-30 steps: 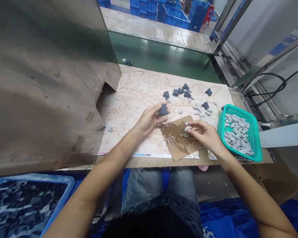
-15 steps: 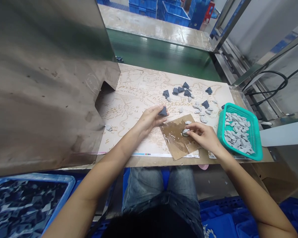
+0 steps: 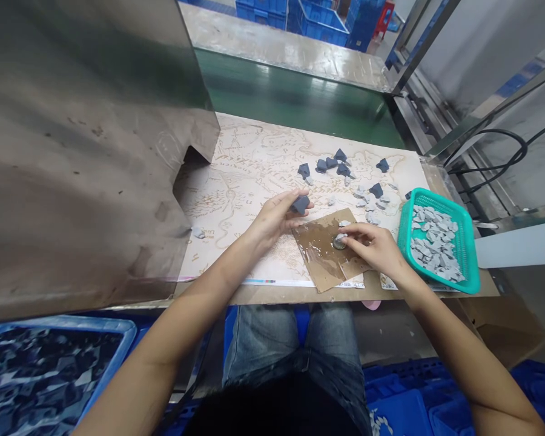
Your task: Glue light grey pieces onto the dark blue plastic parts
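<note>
Head view: two bare hands working over a wet cardboard sheet [image 3: 313, 242].
The left hand [image 3: 272, 221] has its grip closed on a dark grey chunk [image 3: 300, 204], held above the sheet. The right hand's [image 3: 372, 248] fingertips [image 3: 349, 237] rest on a small round disc [image 3: 340, 242]; whether that grip is closed, I cannot tell. A teal basket [image 3: 402, 242] of pale grey chips [image 3: 433, 242] sits nearby.

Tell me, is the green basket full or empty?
Well filled: grey chips lie across most of the green basket, with only its edges showing bare.
</note>
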Available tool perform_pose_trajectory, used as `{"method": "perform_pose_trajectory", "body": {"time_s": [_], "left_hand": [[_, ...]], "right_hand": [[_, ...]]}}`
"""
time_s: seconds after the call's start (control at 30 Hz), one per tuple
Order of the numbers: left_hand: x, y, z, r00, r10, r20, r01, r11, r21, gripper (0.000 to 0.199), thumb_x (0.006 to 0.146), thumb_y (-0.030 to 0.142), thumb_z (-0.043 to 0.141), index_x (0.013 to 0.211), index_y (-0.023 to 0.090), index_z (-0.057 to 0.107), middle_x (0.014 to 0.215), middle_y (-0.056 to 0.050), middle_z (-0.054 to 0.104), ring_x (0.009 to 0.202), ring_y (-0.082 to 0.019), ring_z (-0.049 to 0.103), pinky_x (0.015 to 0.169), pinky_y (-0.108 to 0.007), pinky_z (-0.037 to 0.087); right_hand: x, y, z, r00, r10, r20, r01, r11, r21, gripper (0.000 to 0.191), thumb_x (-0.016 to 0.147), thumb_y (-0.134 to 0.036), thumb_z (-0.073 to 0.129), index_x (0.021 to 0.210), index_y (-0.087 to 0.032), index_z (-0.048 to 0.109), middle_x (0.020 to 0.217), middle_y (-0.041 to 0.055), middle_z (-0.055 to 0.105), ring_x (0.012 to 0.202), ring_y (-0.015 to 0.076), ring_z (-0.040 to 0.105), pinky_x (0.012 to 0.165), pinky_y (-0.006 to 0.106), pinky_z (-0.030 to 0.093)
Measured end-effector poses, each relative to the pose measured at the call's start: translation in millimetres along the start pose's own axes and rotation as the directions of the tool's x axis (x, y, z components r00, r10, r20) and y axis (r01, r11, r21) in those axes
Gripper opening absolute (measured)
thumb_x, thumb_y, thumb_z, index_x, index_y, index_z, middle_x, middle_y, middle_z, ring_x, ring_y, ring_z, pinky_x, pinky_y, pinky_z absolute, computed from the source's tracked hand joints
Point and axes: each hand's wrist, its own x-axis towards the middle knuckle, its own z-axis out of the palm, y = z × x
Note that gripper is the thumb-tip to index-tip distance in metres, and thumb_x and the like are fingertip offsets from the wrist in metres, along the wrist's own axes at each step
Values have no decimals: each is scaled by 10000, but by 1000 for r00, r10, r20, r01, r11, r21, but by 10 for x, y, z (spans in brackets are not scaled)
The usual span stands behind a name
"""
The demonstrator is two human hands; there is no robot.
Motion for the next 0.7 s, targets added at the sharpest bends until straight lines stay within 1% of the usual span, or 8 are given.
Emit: {"method": "perform_pose_trajectory", "body": {"time_s": [0.1,0.2,0.3,0.37,0.43,0.57,0.7], "left_hand": [[-7,-5,4,1000,-1,19,1,1000,9,272,880,379,556,917,128,652,687,-37,670,499,-54,556,373,-114,345],[-14,-9,2,1000,-4,0,4,1000,31,300,871,419,560,884,130,641,609,-10,626,460,-50,535,379,-120,351],[-18,-11,3,1000,-2,2,2,998,57,327,858,451,567,863,131,631,549,11,578,400,-41,483,356,-127,314],[-22,-14,6,1000,5,21,-6,998,59,350,837,477,586,831,128,616,538,16,562,360,-26,421,329,-129,255],[-27,-19,11,999,20,44,-22,999,45,350,805,477,629,797,128,595,555,17,565,355,-12,383,322,-124,227],[-35,-32,16,996,46,76,-49,998,34,295,756,402,705,771,132,584,607,18,582,394,-5,402,337,-107,275],[-40,-34,15,997,56,61,-58,998,34,200,765,305,699,836,135,619,682,7,618,448,-17,457,387,-111,379]], "right_hand": [[7,3,14,998,65,11,-66,996,60,270,711,-402,651,824,-166,719,687,43,681,514,124,507,508,263,409],[19,9,26,991,130,17,-131,978,159,307,690,-460,675,761,-162,689,693,54,682,570,148,566,532,275,440],[29,10,30,989,149,-5,-144,968,205,312,682,-475,685,719,-167,659,688,56,678,601,158,596,545,277,457],[30,5,31,988,152,-19,-145,969,199,314,686,-481,683,703,-170,644,648,45,661,572,148,580,532,272,450],[27,-3,35,988,151,-19,-145,973,181,310,688,-477,678,691,-170,632,632,40,652,555,139,565,530,269,444],[20,-28,51,990,142,-18,-138,983,118,281,690,-449,648,657,-172,608,606,33,633,547,133,542,527,263,419],[23,-49,71,993,120,-9,-119,989,91,271,696,-435,612,619,-177,578,548,13,589,519,124,514,519,259,398]]}}
